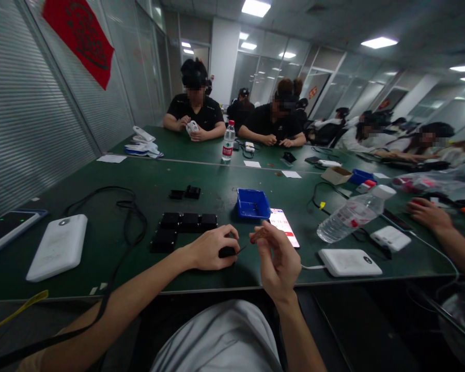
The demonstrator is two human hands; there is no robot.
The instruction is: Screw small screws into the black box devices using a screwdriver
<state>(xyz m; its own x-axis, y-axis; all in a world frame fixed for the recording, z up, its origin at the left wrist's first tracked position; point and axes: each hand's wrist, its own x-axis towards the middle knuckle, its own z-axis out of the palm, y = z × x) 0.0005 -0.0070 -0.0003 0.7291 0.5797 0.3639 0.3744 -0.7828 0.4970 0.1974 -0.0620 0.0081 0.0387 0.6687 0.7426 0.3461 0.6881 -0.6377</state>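
My left hand (211,248) rests on the green table (101,175), fingers curled over a small black block (227,252). My right hand (278,258) is raised beside it, fingers pinched on a thin tool (256,236) whose tip points at the block. Several more black blocks (182,222) lie in a row just left of my left hand, and two others (186,193) sit farther back. A small blue tray (252,203) stands behind my hands, with a lit phone (284,226) right of it.
A white power bank (58,247) and a phone (5,227) lie at the left with black cables (127,217). At the right are a tipped water bottle (352,212), two white packs (349,262) and another person's hand (428,213). Several people sit at the far side.
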